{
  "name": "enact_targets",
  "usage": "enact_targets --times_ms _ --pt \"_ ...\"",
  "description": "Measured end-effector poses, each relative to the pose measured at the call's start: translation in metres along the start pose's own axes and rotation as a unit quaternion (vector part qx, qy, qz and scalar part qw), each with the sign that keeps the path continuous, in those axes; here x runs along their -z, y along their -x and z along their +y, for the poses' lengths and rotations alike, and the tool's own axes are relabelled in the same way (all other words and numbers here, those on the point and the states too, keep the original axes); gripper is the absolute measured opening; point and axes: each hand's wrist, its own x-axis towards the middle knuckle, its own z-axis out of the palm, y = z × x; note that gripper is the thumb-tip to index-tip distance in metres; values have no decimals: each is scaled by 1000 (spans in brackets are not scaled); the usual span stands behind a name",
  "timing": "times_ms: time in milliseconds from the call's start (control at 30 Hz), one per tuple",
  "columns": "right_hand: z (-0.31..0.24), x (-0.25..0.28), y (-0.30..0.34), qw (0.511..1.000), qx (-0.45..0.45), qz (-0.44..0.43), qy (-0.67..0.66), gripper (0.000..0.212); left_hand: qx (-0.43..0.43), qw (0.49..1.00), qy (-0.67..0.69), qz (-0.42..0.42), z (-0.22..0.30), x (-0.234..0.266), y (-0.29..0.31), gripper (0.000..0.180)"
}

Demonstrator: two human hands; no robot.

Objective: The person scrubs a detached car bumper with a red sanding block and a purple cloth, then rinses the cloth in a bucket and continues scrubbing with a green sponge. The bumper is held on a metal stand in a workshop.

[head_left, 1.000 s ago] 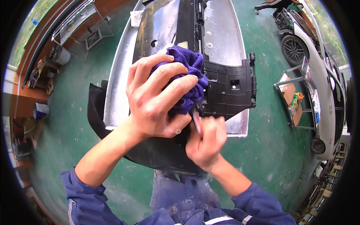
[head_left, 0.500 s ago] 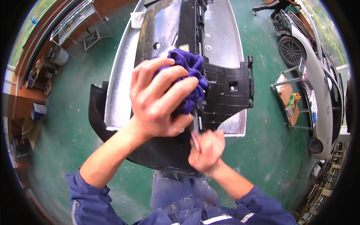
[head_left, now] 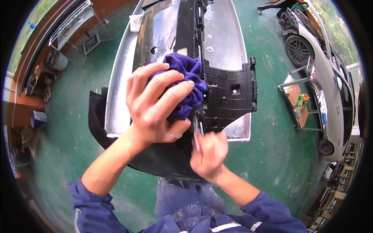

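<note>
My left hand [head_left: 149, 105] is closed around a bunched purple cloth [head_left: 182, 87], pressing it on a black plastic car bumper [head_left: 159, 161]. Below and to the right of the cloth, my right hand [head_left: 210, 155] grips a slim tool [head_left: 197, 139] with a red and pale handle. Its thin end points up along the ridged inner edge of the bumper, beside the cloth. Motion blurs the right hand, so the tool's exact kind cannot be made out. A round hole and a glossy reflective stretch show on the bumper beyond the cloth.
The bumper lies across a long whitish tray-like stand [head_left: 116, 89]. At right, a wheeled cart [head_left: 301, 101] carries boxes beside a pale car [head_left: 336, 112]. A metal frame table [head_left: 74, 25] and a bucket [head_left: 57, 58] line the left side. Another person's legs [head_left: 272, 5] show far right.
The whole view has shifted slightly, so the bumper and stand sit a little further left. Both hands keep their grips, with the right hand and its tool blurred in both frames.
</note>
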Motion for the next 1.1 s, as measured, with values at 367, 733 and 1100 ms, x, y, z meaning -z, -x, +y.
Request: enact_targets --times_ms 367,733,1100 --pt "6 1 4 1000 16 2 4 17 -1 1000 -9 6 -4 -5 2 56" --pt "-1 10 15 999 25 -18 35 18 -1 999 -26 -38 4 -1 2 55" --pt "7 13 10 999 8 -25 19 19 11 999 1 -49 1 -1 -7 60"
